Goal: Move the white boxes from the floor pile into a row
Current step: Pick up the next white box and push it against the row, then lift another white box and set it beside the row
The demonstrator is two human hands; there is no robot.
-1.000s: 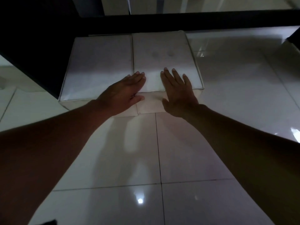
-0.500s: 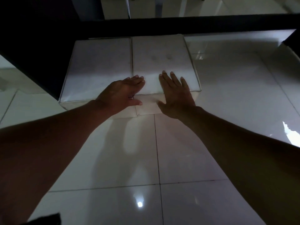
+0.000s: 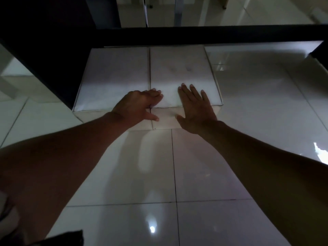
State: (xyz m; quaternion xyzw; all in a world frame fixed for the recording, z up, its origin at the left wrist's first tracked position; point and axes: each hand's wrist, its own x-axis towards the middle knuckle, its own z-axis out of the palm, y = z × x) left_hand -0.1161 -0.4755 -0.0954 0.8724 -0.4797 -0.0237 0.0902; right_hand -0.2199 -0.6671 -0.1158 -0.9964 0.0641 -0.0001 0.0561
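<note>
Two white boxes stand side by side on the glossy tiled floor, their sides touching along a dark seam. The left box [image 3: 113, 77] lies against a dark wall. The right box [image 3: 181, 68] carries both hands on its near top edge. My left hand [image 3: 138, 105] lies across the seam, fingers flat on the right box's top and thumb down on the front face. My right hand [image 3: 195, 107] rests flat with straight, spread fingers on the same box's near right part.
A dark horizontal bar [image 3: 213, 35] runs behind the boxes, and a dark panel [image 3: 44, 41] fills the left. Bare white tile floor [image 3: 266, 103] stretches to the right of the boxes and toward me. Something dark [image 3: 62, 238] shows at the bottom left edge.
Both hands have slid slightly back toward the box's near edge. The view has tilted up a little, so the boxes sit lower in the frame.
</note>
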